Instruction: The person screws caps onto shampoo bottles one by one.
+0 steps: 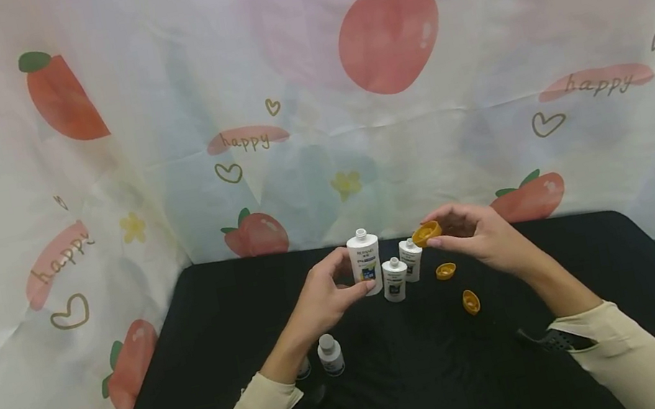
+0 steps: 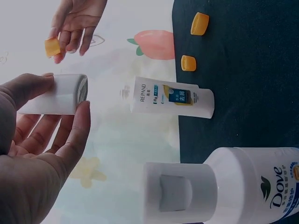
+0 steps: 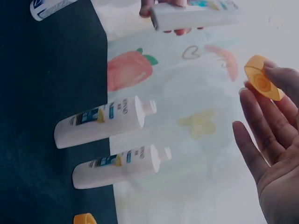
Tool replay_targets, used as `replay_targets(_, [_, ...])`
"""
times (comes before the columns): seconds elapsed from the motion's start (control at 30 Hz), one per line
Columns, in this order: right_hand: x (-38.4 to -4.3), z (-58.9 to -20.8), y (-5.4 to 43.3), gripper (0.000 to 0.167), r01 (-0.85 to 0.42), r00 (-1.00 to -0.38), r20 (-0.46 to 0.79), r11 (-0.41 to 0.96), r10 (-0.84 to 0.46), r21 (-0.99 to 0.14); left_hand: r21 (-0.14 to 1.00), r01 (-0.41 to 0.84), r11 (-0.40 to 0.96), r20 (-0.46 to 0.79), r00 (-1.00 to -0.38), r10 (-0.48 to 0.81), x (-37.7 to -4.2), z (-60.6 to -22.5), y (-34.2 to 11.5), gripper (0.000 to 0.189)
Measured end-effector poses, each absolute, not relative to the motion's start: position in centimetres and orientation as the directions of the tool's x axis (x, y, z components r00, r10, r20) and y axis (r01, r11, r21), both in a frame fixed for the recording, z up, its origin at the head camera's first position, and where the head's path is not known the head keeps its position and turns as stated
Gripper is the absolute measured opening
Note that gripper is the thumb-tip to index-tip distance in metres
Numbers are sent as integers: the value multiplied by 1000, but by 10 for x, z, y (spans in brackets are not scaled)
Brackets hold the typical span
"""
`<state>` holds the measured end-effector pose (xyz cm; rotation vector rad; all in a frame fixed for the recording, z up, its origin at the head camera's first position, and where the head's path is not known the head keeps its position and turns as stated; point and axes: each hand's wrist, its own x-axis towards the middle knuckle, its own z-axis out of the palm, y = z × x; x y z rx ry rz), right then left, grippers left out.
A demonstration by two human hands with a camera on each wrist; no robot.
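My left hand (image 1: 325, 294) grips a white REPAND shampoo bottle (image 1: 366, 260) with its neck bare, thumb on one side and fingers on the other. In the left wrist view that bottle's base is clear of the table. Across from it, my right hand (image 1: 485, 239) pinches a yellow cap (image 1: 427, 234) between thumb and fingers, its hollow underside showing in the right wrist view. Between the hands stand two more uncapped REPAND bottles, the nearer one (image 1: 395, 282) and one behind it (image 1: 412, 259). Two more yellow caps, one (image 1: 445, 271) below the right hand and one (image 1: 471, 302) nearer, lie on the table.
A white Dove bottle (image 1: 331, 357) with its cap on stands beside my left forearm, and another bottle (image 1: 304, 368) is partly hidden behind the sleeve. The black-covered table (image 1: 426, 392) meets a printed cloth backdrop (image 1: 322, 176) at its far edge.
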<state>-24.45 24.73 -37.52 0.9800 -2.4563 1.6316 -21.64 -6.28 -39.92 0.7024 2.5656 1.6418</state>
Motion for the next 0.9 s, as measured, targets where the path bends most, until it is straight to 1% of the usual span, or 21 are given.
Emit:
replay_targets(0.17, [-242,-370,242,32,-555,-777,402,226,-484,-801,868,376,323,241,-890,387,-216,-397,-60,39])
replay_targets(0.47, [-239,-358,229,38,-615,-738,443,238,-509,-752,869,385,310,241,-878,414,-213,-389,-57,38])
replay_targets(0.6, [-238,-351,224,42,-649,-703,460,225,-542,-727,868,381,317,230,-876,425,-211,-384,-57,39])
replay_targets(0.8, [-238,-341,216,47,-695,-634,497,155,-592,-702,855,401,328,234,-864,445,-209,-380,-56,40])
replay_targets(0.9, [-238,-338,213,48,-707,-621,506,149,-598,-692,853,408,324,236,-857,459,-208,-380,-55,40])
